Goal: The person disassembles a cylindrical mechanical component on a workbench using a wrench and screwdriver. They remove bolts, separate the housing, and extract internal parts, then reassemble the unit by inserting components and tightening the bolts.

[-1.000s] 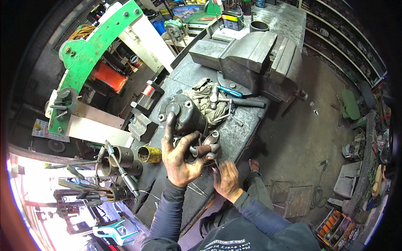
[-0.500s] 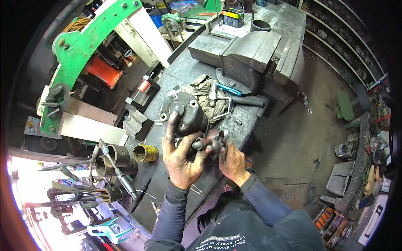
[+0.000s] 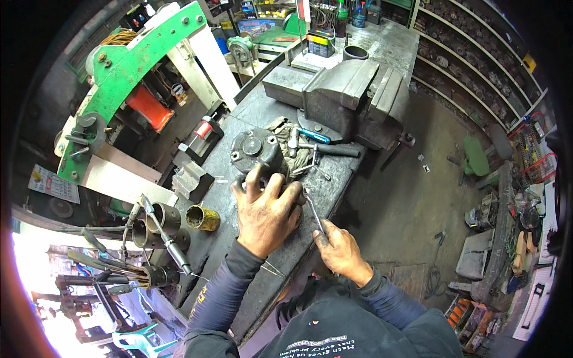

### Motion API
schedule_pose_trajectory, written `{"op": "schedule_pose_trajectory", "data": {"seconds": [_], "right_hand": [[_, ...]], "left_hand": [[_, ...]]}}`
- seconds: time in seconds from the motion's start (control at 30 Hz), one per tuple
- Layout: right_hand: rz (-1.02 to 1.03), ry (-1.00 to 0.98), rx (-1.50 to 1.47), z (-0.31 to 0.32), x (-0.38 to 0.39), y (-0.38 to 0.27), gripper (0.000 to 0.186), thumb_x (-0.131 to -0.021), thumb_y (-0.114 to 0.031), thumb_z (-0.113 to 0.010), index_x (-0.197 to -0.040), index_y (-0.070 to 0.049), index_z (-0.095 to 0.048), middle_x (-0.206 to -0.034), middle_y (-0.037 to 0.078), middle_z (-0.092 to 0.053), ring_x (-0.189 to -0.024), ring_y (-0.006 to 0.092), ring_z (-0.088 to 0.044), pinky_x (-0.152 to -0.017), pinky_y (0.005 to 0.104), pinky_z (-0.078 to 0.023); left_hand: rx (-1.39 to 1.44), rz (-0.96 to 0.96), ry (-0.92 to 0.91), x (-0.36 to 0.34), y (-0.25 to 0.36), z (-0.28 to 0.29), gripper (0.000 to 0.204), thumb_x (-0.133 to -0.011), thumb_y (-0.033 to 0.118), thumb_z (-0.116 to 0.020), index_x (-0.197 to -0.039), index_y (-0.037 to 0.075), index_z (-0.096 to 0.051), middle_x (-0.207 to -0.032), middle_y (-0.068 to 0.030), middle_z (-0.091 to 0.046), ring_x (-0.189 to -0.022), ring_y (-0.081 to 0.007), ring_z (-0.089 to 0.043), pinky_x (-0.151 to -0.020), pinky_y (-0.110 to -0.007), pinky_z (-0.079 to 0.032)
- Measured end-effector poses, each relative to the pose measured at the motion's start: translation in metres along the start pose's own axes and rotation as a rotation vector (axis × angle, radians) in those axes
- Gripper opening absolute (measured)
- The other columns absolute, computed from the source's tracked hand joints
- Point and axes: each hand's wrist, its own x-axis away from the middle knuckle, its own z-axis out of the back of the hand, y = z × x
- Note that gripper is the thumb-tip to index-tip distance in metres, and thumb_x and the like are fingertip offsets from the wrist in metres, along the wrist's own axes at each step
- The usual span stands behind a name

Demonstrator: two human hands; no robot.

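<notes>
A dark round motor housing point(image 3: 258, 151) lies on the greasy metal workbench point(image 3: 334, 179). My left hand point(image 3: 265, 212) is spread over its near end, fingers gripping the part. My right hand point(image 3: 340, 250) holds a thin metal tool point(image 3: 313, 210) like a screwdriver, its tip pointing up toward the housing beside my left hand. A dirty rag point(image 3: 292, 149) lies just behind the housing.
A big grey bench vise point(image 3: 346, 98) stands at the back of the bench, a blue-handled tool point(image 3: 311, 135) and a dark-handled tool point(image 3: 334, 149) in front of it. A brass sleeve point(image 3: 202, 218) and steel cylinders point(image 3: 164, 219) sit left. A green press frame point(image 3: 125, 77) rises left.
My left hand has moved up over the housing's end. My right hand has come off the part and now holds the thin tool near the bench's front edge.
</notes>
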Motion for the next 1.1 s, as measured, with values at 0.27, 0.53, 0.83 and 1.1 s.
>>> {"op": "schedule_pose_trajectory", "data": {"seconds": [0.27, 0.53, 0.83, 1.1], "right_hand": [[0.018, -0.045, 0.003, 0.008, 0.012, -0.018, 0.045, -0.102, -0.023, -0.059, -0.14, 0.0, -0.057, -0.092, 0.034, -0.07, -0.091, 0.0526, -0.07, -0.08, 0.0606, -0.054], [0.124, -0.136, 0.031, 0.04, 0.001, -0.041, 0.026, -0.098, -0.02, -0.06, -0.11, 0.003, -0.061, -0.087, 0.033, -0.069, -0.091, 0.0518, -0.07, -0.081, 0.06, -0.054], [0.087, -0.233, 0.004, 0.041, 0.024, -0.034, 0.039, -0.096, -0.02, -0.059, -0.131, -0.003, -0.063, -0.1, 0.032, -0.071, -0.099, 0.0513, -0.069, -0.087, 0.0573, -0.055], [0.096, -0.11, -0.057, 0.036, -0.008, -0.029, 0.032, -0.095, -0.021, -0.059, -0.117, 0.001, -0.065, -0.1, 0.034, -0.07, -0.101, 0.0525, -0.068, -0.087, 0.0585, -0.053]], "left_hand": [[0.328, 0.173, 0.416, -0.007, 0.004, -0.019, 0.013, -0.084, 0.013, -0.083, -0.094, 0.009, -0.075, -0.096, -0.0067, -0.072, -0.101, -0.0302, -0.061, -0.099, -0.045, -0.042], [0.406, 0.388, 0.486, -0.005, 0.014, -0.026, 0.016, -0.092, 0.018, -0.079, -0.091, 0.004, -0.071, -0.095, -0.0113, -0.066, -0.095, -0.0317, -0.059, -0.089, -0.044, -0.045], [0.053, -0.078, 0.097, -0.012, 0.01, -0.007, 0.016, -0.085, 0.019, -0.072, -0.1, 0.015, -0.072, -0.114, -0.0042, -0.073, -0.103, -0.0286, -0.061, -0.089, -0.048, -0.043], [-0.177, -0.027, -0.264, -0.032, 0.016, -0.004, 0.024, -0.08, 0.022, -0.074, -0.103, 0.016, -0.076, -0.092, -0.0039, -0.073, -0.094, -0.0269, -0.067, -0.084, -0.05, -0.043]]}}
